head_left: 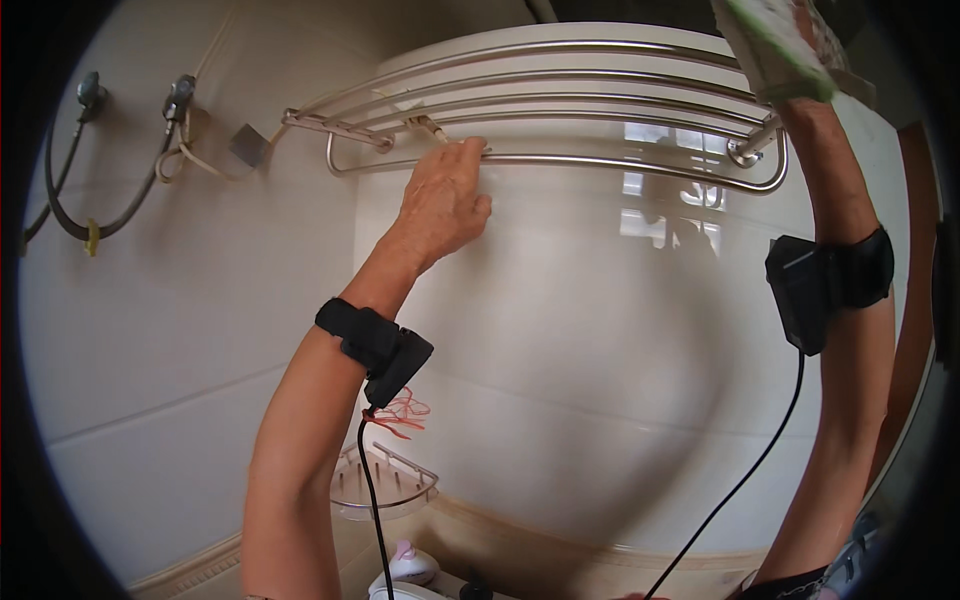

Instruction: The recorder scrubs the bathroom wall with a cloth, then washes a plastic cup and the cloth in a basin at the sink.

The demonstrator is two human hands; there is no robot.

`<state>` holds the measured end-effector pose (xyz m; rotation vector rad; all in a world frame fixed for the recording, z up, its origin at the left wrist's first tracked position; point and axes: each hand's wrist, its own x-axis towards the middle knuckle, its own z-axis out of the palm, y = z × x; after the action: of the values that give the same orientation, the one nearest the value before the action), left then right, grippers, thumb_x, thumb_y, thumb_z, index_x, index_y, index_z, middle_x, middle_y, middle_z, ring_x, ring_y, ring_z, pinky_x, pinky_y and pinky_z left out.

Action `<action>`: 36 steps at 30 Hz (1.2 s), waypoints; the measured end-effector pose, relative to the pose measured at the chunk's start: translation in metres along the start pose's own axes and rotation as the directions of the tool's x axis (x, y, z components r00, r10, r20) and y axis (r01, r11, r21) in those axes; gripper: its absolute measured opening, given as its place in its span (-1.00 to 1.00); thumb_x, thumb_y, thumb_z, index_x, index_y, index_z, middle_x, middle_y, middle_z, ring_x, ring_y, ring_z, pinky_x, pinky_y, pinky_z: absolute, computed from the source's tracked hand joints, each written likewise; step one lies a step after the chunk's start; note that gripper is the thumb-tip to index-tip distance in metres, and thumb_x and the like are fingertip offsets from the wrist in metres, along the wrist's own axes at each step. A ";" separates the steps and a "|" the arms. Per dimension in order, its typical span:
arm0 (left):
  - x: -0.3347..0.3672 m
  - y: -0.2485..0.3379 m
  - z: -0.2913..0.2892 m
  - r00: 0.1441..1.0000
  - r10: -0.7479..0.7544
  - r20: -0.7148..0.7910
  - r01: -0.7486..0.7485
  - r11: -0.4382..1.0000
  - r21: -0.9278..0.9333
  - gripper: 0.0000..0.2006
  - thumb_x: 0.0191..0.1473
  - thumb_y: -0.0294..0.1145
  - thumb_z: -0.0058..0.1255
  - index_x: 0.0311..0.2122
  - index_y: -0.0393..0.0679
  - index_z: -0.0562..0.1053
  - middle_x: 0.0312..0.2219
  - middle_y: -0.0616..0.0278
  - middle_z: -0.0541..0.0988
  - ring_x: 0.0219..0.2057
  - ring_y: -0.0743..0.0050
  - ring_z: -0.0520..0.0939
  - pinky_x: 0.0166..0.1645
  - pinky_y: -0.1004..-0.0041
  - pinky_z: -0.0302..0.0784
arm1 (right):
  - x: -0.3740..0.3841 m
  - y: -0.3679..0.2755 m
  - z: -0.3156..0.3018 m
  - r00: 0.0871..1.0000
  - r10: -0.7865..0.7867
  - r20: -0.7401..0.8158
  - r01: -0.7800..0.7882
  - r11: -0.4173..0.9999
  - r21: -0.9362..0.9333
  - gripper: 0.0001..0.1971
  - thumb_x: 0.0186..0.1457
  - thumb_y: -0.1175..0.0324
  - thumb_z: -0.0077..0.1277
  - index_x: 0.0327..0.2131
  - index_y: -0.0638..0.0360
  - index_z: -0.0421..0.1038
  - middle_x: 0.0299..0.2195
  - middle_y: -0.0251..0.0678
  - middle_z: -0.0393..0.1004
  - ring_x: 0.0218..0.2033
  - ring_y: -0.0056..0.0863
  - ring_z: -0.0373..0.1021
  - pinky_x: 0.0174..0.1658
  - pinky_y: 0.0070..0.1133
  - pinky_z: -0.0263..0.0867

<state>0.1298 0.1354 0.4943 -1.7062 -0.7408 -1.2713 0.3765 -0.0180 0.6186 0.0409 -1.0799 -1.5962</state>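
A metal towel rack (600, 102) with several parallel bars is fixed to the tiled wall. My left hand (445, 200) reaches up to its lower front bar, fingers bent over the bar and thumb below it; the fingertips are partly hidden. Just above those fingers a small beige piece (430, 127) sits by the rack, its kind unclear. At the upper right, my right hand (806, 25) is raised beyond the rack's right end with a white cloth with a green edge (775, 55). Most of its fingers are hidden by the cloth.
Two valves with grey hoses (135, 205) and a pale cord hang on the left wall. A corner shelf (385, 480) sits low down, above a white bottle with a pink top (410, 562). Black cables (745, 475) hang from straps on both forearms. A brown frame (915, 220) stands at right.
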 end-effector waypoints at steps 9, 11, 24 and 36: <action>-0.008 -0.008 0.014 0.999 0.008 -0.044 -0.006 1.000 0.030 -0.50 -0.26 -0.67 -0.06 -0.08 -0.20 0.25 -0.19 0.06 0.36 -0.11 0.07 0.35 0.01 0.24 0.29 | -0.113 -0.061 0.024 0.883 -0.150 0.445 0.063 0.977 0.204 -0.67 0.07 0.47 -0.15 -0.05 0.26 0.29 -0.09 -0.03 0.32 0.00 -0.12 0.22 0.10 -0.34 0.08; -0.010 -0.012 0.014 0.999 0.013 -0.040 -0.013 1.000 0.021 -0.49 -0.28 -0.69 -0.08 -0.08 -0.20 0.25 -0.18 0.05 0.36 -0.11 0.06 0.35 0.02 0.25 0.29 | -0.126 -0.055 0.048 0.805 -0.064 0.589 -0.023 0.990 0.139 -0.66 0.12 0.41 -0.18 -0.02 0.25 0.28 -0.15 -0.05 0.34 -0.05 -0.13 0.24 0.07 -0.33 0.10; -0.019 -0.026 0.016 0.997 0.044 -0.061 -0.048 0.997 -0.053 -0.43 -0.23 -0.68 -0.08 0.02 -0.17 0.23 -0.08 0.10 0.34 0.07 0.17 0.27 0.19 0.21 0.06 | -0.105 -0.026 0.078 0.423 0.097 0.901 0.032 0.992 -0.121 -0.67 0.12 0.17 -0.28 -0.29 0.25 0.34 -0.28 0.10 0.39 -0.24 0.00 0.35 -0.13 -0.28 0.24; -0.017 -0.028 0.029 0.965 0.116 -0.234 -0.124 0.992 -0.019 -0.48 -0.26 -0.67 -0.09 -0.05 -0.23 0.26 -0.12 0.03 0.36 0.01 0.08 0.31 0.13 0.20 0.12 | -0.086 -0.090 0.184 0.405 -0.224 0.887 -0.204 0.923 0.326 -0.41 0.08 0.13 -0.26 0.14 0.28 0.09 0.07 0.04 0.24 0.08 -0.08 0.20 0.13 -0.43 0.11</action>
<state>0.1136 0.1747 0.4829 -1.5688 -0.4733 -1.3760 0.2371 0.1552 0.6238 -0.6754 -2.2825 -1.3293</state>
